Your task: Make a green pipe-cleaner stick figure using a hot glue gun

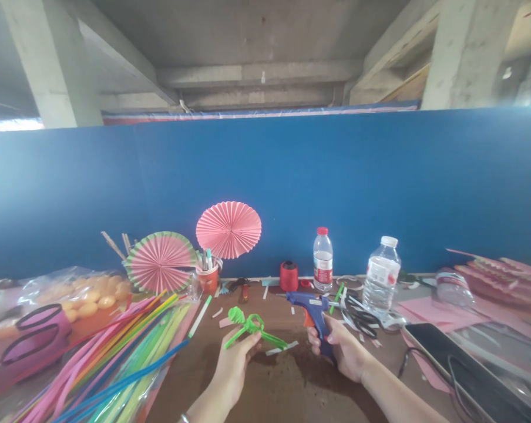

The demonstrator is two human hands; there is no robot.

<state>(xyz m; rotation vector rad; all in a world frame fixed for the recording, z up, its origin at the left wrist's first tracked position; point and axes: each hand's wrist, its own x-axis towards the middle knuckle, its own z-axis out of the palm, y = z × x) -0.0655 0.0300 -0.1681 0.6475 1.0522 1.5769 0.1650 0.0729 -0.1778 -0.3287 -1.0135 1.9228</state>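
Note:
Between its thumb and fingers, my left hand [235,359] pinches a green pipe-cleaner figure [253,324] that has a round coiled end, a loop and long stems pointing right. My right hand [338,346] is wrapped round the handle of a blue glue gun [312,306] with an orange trigger. The gun's nozzle points left, above and to the right of the green figure, and the two are apart. A pale strip [282,348] lies on the brown table [274,390] by the figure's stems.
Bundles of coloured pipe cleaners [128,352] cover the left side. Paper fans [229,230], an orange cup [208,278], a red spool [289,276] and water bottles [322,261] stand at the back. Black scissors [359,317], a phone [468,370] and pink paper [442,311] lie right.

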